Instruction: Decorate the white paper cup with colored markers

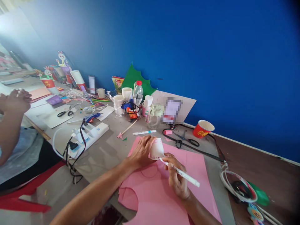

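Observation:
A white paper cup [157,149] with pink marks drawn along its edges lies tipped over the pink paper sheets [161,203]. My left hand [140,153] is closed round its left side. In my right hand [175,176] is a white marker [188,178], gripped like a pen, its tip at or very near the cup's lower right edge. A drawn curve and a rounded cut-out show on the pink paper. Just beyond the cup lie another white marker [144,132], a pink marker cap [167,132] and black-handled scissors [186,139].
A red paper cup [202,129] stands at the back right beside a black strap. Cups, a bottle [138,90] and a glass jar [154,117] stand along the wall. Left are a power strip [90,140] with cables, a glue gun [91,117] and another person's hands [18,100].

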Tool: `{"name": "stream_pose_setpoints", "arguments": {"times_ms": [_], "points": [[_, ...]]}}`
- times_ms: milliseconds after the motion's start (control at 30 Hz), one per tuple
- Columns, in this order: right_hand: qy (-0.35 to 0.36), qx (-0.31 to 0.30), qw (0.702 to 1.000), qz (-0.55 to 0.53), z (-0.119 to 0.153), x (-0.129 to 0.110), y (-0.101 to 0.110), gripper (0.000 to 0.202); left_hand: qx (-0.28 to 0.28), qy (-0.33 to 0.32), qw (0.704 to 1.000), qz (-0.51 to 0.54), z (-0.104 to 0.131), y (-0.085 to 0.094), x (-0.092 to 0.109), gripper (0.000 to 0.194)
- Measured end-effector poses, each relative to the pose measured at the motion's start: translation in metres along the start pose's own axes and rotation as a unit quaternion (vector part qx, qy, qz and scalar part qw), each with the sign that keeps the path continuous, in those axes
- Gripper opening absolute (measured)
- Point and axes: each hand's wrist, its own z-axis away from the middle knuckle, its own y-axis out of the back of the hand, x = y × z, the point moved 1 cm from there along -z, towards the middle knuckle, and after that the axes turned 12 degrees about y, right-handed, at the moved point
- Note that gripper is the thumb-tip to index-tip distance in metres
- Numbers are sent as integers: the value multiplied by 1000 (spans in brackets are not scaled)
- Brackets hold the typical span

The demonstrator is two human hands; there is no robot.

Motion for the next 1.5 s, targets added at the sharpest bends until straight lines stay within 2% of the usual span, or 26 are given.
{"name": "stream_pose_setpoints", "arguments": {"times_ms": [467,733,933,1067,1333,1500], "points": [[-18,-4,1000,3,1,1,0,29,3,2,1000,-2,0,0,0,73],[-4,-8,1000,7,-1,1,1,28,-4,14,1000,0,1,-2,-1,76],[-24,-10,1000,-4,-1,1,0,27,-6,11,1000,2,1,0,0,77],[-11,-13,1000,3,-2,0,1,27,-3,9,1000,0,1,0,0,77],[-20,-7,1000,-1,1,2,2,27,20,-11,1000,-11,0,0,1,77],[-18,13,1000,-10,-2,1,2,27,7,5,1000,-5,0,-2,-1,80]]}}
